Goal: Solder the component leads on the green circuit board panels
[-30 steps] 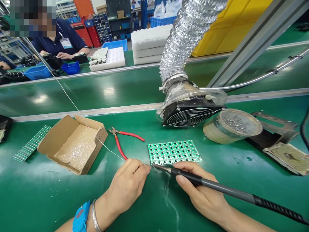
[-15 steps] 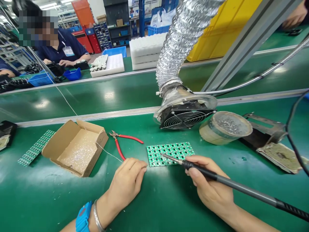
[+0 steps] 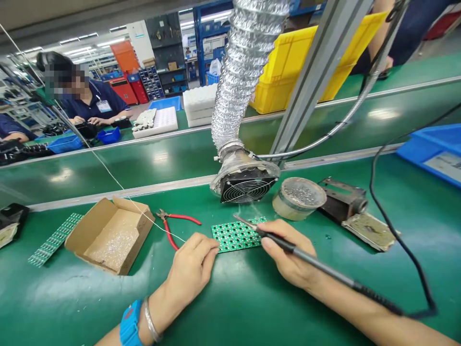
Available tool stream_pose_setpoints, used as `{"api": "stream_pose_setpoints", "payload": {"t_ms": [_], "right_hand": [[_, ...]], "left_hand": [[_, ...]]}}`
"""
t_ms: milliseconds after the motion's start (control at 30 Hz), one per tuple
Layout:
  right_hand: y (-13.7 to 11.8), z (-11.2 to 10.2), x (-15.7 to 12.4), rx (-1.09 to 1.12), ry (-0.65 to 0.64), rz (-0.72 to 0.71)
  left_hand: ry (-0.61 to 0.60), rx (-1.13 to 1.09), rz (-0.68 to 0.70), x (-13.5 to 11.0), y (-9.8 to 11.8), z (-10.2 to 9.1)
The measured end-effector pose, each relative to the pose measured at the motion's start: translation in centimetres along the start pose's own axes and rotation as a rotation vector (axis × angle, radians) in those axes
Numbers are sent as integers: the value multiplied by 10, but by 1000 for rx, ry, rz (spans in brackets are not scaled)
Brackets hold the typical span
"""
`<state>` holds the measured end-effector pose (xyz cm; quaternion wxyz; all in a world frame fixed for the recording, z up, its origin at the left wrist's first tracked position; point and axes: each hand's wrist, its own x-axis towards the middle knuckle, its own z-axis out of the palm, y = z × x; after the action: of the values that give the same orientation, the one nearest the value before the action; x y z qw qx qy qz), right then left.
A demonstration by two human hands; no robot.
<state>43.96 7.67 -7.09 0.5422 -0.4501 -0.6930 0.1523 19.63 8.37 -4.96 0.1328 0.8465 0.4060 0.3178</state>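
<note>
**Checker:** Item one, the right hand?

**Clerk:** Right hand: closed in a pen grip on the soldering iron, thumb and forefinger at the front of the handle.

**Checker:** Where does the iron lie, and which way does it head?

**Clerk:** Its long axis runs from lower right to upper left. The cable end sits low at the right, along the forearm. The tip points up-left past the fingers, over the far edge of the circuit board. I cannot tell whether the tip touches.

**Checker:** Left hand?

**Clerk:** Left hand: palm down, fingers drawn together, fingertips at the board's near left corner. The solder wire comes in from the upper left and ends under those fingers. The wrist carries a blue wrist strap and a metal bangle.

**Checker:** The board itself?

**Clerk:** One green panel, flat on the green table between the two hands, long side left to right.

**Checker:** Nearby tools?

**Clerk:**
- Red-handled cutters, just left of the board.
- Extraction fan, behind the board, on a foil duct.
- Iron stand, to the right.

**Checker:** Containers and contents?

**Clerk:**
- Cardboard box: flaps open, clear plastic wrap inside, solder wire passing over its far right corner.
- Round tin: beside the fan, grey metal scraps inside.
- Blue tray: far right, contents partly out of view.
</note>
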Motion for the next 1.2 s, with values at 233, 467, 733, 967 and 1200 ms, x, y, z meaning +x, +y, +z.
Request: {"api": "stream_pose_setpoints", "payload": {"t_ms": [233,467,733,967,1200], "right_hand": [[-21,20,-12,-147,-184,-347],[-18,20,-19,-204,-253,-264],[-6,18,-14,29,-153,-130],[-5,18,-24,173,-85,282],[-8,18,-17,30,-164,233]], "left_hand": [[128,-150,135,-7,31,7],[59,-35,247,-8,14,-7],[-51,-97,42,-21,5,-13],[-44,-102,-84,-34,4,-21],[28,4,-41,-29,-11,-30]]}}
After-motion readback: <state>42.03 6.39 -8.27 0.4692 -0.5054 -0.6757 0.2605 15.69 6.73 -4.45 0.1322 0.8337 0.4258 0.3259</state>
